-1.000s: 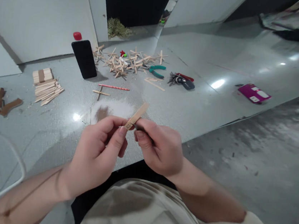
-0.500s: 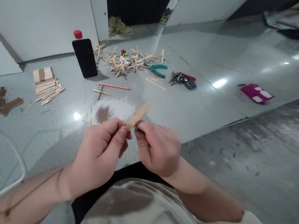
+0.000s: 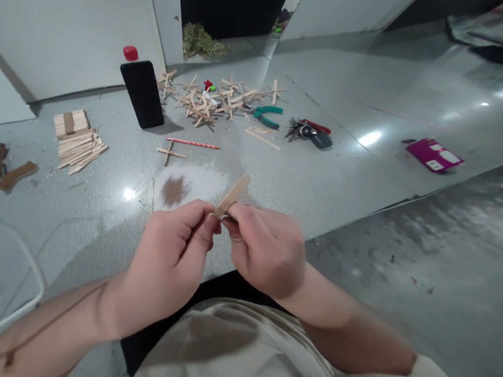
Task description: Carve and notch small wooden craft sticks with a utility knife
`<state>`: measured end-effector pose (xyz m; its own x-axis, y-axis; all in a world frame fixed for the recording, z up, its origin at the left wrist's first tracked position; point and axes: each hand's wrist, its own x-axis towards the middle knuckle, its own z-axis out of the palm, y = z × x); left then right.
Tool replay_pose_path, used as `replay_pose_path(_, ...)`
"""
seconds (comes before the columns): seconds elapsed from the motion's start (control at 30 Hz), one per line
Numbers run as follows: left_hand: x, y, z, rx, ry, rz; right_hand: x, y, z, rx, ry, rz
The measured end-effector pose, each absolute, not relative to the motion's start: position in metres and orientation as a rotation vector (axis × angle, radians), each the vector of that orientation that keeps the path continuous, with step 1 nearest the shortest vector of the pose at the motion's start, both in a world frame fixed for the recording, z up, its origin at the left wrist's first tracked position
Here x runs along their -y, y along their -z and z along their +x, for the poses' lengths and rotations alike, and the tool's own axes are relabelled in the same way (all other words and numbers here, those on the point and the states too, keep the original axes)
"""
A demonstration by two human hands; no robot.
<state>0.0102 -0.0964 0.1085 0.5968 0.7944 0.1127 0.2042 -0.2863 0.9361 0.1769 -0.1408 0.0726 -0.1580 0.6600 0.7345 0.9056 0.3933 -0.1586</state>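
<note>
My left hand (image 3: 176,246) pinches the lower end of a wooden craft stick (image 3: 234,194), which slants up and to the right. Right beside it, the fingers of my right hand (image 3: 267,248) are closed at the stick's marked lower part. A small dark sliver shows at the right fingertips, mostly hidden, and I cannot make out what it is. Just beyond the hands lies a pale dusty patch with a brown smudge (image 3: 175,190). Past that are a cross of two sticks (image 3: 171,153) and a red patterned pencil (image 3: 193,143).
Stacked craft sticks (image 3: 82,148) and brown strips (image 3: 19,176) lie left. A black phone (image 3: 143,94) stands upright near a red cap (image 3: 131,52). Behind are crossed sticks (image 3: 201,110), teal-handled pliers (image 3: 267,116) and keys (image 3: 310,131); a purple packet (image 3: 435,155) lies right.
My right hand has shifted slightly left, closer to the left fingertips. The stick has turned a little between the fingers and shows a narrower face. Other things stay in place.
</note>
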Motion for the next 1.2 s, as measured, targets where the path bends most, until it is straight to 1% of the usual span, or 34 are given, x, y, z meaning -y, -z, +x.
replay_pose_path(0.37, 0.095, -0.102, 0.012, -0.786, -0.654, 1.431, 0.129, -0.057, 0.179, 1.839, 0.451, -1.237)
replay_pose_path(0.67, 0.098, -0.101, 0.015, -0.66, -0.719, 1.258, 0.128, -0.056, 0.183, 1.828, 0.443, -1.153)
replay_pose_path(1.2, 0.099, -0.096, 0.01, -0.7, -0.788, 1.562, 0.13, -0.061, 0.19, 1.857, 0.426, -1.128)
